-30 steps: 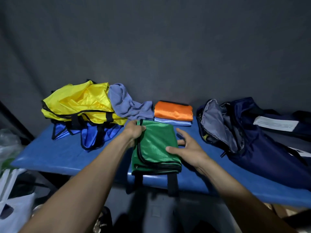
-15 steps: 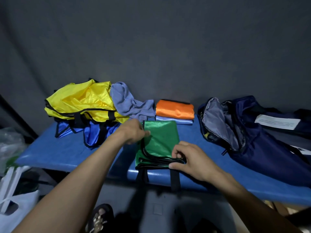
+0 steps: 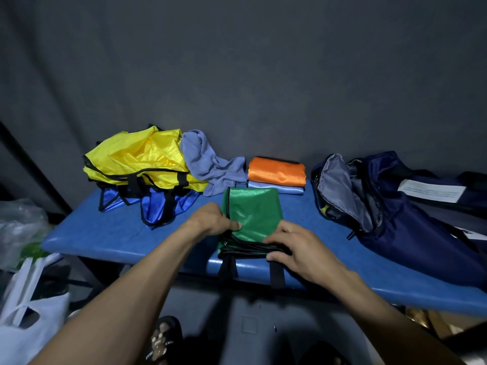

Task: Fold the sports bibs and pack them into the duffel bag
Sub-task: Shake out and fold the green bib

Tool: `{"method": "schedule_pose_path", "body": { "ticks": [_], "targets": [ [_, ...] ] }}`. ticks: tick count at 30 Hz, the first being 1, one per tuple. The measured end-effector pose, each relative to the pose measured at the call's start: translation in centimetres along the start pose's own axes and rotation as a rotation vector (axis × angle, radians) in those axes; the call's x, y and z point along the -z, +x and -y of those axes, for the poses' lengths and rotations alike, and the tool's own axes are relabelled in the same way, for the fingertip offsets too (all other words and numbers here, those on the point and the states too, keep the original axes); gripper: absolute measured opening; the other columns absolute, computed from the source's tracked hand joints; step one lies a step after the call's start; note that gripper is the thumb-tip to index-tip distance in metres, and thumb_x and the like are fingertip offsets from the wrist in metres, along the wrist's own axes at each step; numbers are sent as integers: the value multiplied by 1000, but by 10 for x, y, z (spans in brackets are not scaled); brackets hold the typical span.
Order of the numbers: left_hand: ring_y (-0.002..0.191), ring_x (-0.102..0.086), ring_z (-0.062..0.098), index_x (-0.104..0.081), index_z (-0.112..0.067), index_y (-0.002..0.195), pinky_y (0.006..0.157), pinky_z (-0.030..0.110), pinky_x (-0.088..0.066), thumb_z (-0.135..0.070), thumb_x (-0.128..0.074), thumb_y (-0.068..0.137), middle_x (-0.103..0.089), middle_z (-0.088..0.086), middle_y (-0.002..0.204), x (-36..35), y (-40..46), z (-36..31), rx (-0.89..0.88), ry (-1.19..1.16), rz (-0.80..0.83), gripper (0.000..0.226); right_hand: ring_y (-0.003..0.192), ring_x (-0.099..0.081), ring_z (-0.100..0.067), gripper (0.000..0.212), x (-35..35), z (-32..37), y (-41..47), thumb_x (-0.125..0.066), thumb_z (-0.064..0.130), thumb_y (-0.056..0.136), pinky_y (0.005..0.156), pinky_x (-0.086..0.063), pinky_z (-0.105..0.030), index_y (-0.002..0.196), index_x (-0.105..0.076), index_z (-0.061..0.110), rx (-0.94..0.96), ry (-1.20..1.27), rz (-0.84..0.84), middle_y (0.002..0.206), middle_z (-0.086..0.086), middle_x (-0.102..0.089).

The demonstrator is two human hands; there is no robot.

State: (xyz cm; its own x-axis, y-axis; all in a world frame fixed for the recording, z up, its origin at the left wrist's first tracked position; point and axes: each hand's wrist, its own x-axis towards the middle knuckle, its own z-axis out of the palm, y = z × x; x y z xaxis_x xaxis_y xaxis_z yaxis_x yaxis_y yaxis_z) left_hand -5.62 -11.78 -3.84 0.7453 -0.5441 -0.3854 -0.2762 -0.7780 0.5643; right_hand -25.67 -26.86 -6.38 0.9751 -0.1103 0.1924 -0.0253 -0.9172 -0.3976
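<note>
A white plastic bag [image 3: 23,312] hangs at the far left, below the blue tabletop [image 3: 105,233]. At the tabletop's left rear lies a crumpled yellow bib [image 3: 139,159] on top of a blue bib [image 3: 158,206], with a grey cloth [image 3: 208,164] beside them. The left hand [image 3: 210,219] pinches the left edge of the folded green bib [image 3: 253,209] at the front edge of the tabletop, thumb on top. The right hand [image 3: 297,248] grips its near right corner, fingers [image 3: 274,241] curled over the black trim. Behind sits a folded orange bib [image 3: 276,171] on a light blue one. The open navy duffel bag [image 3: 395,219] lies at the right.
</note>
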Motion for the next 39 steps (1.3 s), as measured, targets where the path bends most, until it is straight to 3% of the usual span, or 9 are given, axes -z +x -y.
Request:
{"method": "schedule_pose_path", "body": {
  "ticks": [5, 10, 14, 21, 24, 29, 33, 36, 39],
  "targets": [
    [43, -45, 13, -59, -10, 76, 42, 21, -27, -36, -78, 87, -64, -2, 53, 3, -3, 2, -25, -349, 44, 35, 89, -45, 3, 33, 3, -4, -5, -72, 31, 92, 79, -35, -8, 125, -69, 25, 2, 20, -31, 99, 20, -46],
    [37, -41, 7, -49, -16, 71, 40, 17, -35, -19, -73, 93, -51, -5, 45, 2, -2, 1, -9, -464, 96, 32, 92, -55, -10, 28, 2, -1, -5, -65, 28, 97, 78, -50, -30, 124, -68, 20, 57, -67, -17, 105, 9, -54],
    [36, -38, 8, -45, -16, 80, 39, 17, -34, -9, -68, 94, -50, -3, 46, 2, 2, 7, 24, -496, 56, 28, 79, -58, -13, 19, -4, 0, -6, -65, 21, 98, 66, -50, -30, 115, -72, 20, 75, -78, -80, 102, 8, -55],
    [53, -46, 19, -57, -11, 75, 46, 24, -36, -40, -72, 91, -53, 7, 63, 2, -2, 15, 49, -337, 93, 37, 90, -59, -11, 16, -11, -3, -8, -60, 36, 99, 77, -53, -37, 103, -68, 24, 18, -18, -121, 101, 13, -57],
    [59, -46, 19, -57, -13, 84, 49, 24, -33, -32, -74, 90, -57, 8, 75, 3, -5, 14, 15, -332, 71, 26, 90, -58, -9, 16, -10, -1, -7, -60, 37, 99, 75, -53, -38, 102, -70, 25, 1, -27, -125, 98, 13, -57],
    [74, -57, 20, -56, -17, 93, 65, 31, -41, -25, -78, 86, -58, -4, 77, -2, -16, 11, -373, 70, -277, 24, 89, -60, -12, 14, -11, 1, -5, -65, 35, 96, 75, -54, -40, 104, -72, 26, -5, -22, -123, 98, 12, -60],
    [88, -61, 8, -73, -21, 104, 84, 27, -50, -22, -69, 94, -63, -9, 95, -17, -27, 4, -857, 177, -18, 12, 88, -60, -15, 19, -5, 3, -11, -61, 31, 94, 71, -54, -42, 112, -64, 30, 17, -29, -107, 106, 12, -56],
    [98, -61, 12, -70, -26, 115, 93, 37, -49, -31, -54, 98, -63, -6, 105, -22, -24, 10, -844, 336, 130, 24, 98, -55, -14, 43, 8, 7, -24, -54, 17, 83, 76, -51, -39, 123, -55, 33, 66, -69, 87, 119, 12, -46],
    [107, -57, 14, -60, -37, 129, 97, 37, -46, -40, -42, 96, -60, -6, 111, -22, -25, 8, -833, 424, 129, 37, 112, -45, -16, 58, 11, 11, -38, -59, 25, 75, 88, -44, -37, 130, -45, 36, 102, -227, 233, 132, 10, -36]
  ]
}}
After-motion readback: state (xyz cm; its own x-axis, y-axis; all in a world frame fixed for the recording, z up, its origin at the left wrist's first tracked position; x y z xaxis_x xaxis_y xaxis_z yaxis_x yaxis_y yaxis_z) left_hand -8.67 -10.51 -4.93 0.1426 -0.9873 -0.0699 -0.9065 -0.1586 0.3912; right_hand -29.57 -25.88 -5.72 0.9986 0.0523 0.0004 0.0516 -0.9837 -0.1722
